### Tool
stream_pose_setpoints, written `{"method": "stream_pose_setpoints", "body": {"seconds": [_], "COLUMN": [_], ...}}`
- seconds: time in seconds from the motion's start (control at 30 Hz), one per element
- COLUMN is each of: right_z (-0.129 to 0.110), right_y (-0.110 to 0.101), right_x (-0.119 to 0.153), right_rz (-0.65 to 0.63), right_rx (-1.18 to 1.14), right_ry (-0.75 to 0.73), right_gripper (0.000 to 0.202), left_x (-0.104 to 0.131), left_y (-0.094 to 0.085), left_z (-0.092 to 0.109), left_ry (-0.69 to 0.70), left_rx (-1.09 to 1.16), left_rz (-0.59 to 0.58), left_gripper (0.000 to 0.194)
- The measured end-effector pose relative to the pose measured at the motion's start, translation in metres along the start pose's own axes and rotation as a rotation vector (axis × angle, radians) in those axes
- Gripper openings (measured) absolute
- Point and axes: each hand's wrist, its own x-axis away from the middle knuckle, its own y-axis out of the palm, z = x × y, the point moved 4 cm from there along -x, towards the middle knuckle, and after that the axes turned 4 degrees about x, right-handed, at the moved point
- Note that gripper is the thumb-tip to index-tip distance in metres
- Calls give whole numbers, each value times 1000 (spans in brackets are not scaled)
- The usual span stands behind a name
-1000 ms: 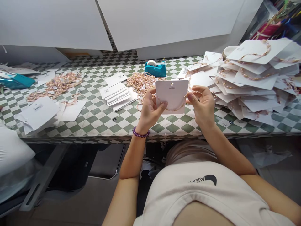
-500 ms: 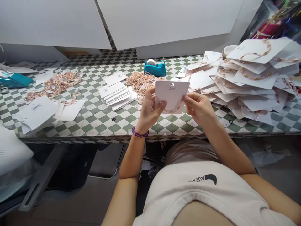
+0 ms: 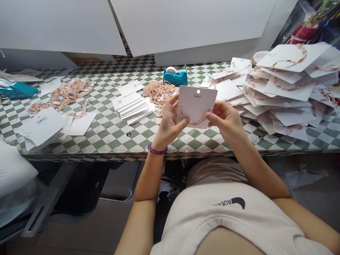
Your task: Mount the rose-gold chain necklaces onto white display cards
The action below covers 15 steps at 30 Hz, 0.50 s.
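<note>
Between both hands, above the table's front part, is a white jewellery card (image 3: 198, 104) with a hole and small print at its top. A pink and gold beaded necklace (image 3: 198, 123) curves across the card's lower face. My left hand (image 3: 171, 122) grips the card's left side, thumb on the front, fingers behind. My right hand (image 3: 225, 118) pinches the lower right edge, its thumb on the front by the beads. A heap of beaded necklaces (image 3: 160, 92) lies just behind the left hand, beside a stack of white cards (image 3: 132, 108).
A teal tape dispenser (image 3: 175, 76) stands behind the hands. On the right rises a big pile of carded necklaces (image 3: 287, 95). To the left are more necklaces (image 3: 70, 94), loose cards (image 3: 44, 125) and another teal dispenser (image 3: 20, 90). White panels (image 3: 196, 24) stand along the back.
The card has shifted slightly right and up and turned a little. My right hand has moved its thumb inward onto the card's front. The left hand still holds the left side.
</note>
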Motion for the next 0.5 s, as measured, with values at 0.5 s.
{"method": "stream_pose_setpoints", "body": {"seconds": [0.5], "right_z": [0], "right_y": [1], "right_x": [-1], "right_rz": [-5], "right_rx": [-86], "right_ry": [-7], "right_gripper": [39], "left_x": [2], "left_y": [-5], "left_z": [0], "left_ry": [-231], "left_rx": [203], "left_rz": [-12], "left_gripper": [51]}}
